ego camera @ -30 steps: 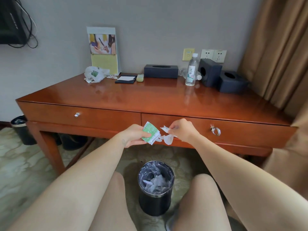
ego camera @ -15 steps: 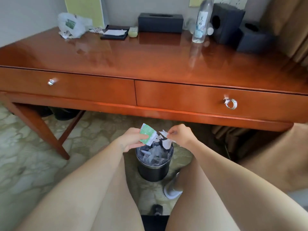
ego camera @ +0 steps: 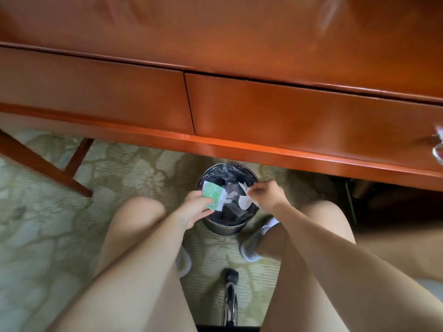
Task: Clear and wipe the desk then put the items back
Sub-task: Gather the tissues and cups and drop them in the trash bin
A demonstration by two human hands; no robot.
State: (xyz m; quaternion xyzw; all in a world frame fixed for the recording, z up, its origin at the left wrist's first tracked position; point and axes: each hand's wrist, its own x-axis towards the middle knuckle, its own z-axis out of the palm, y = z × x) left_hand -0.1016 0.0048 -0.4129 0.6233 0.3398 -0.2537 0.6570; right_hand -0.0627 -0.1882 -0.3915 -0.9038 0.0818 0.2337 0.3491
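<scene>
Green sachet (ego camera: 212, 195) looks light, crinkly; left hand (ego camera: 193, 208) pinches its 7 o'clock corner. Right hand (ego camera: 266, 194) pinches the flimsy torn strip (ego camera: 245, 201).

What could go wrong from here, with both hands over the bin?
1. The right hand pinches a white scrap near the bin's right rim; released there, it might land on the carpet.
2. The left hand grips the green packet over the bin's left edge; a slip could drop it in, if it is wanted for wiping.
3. The shoe sits close beside the bin; a shifted foot could knock it.
</scene>
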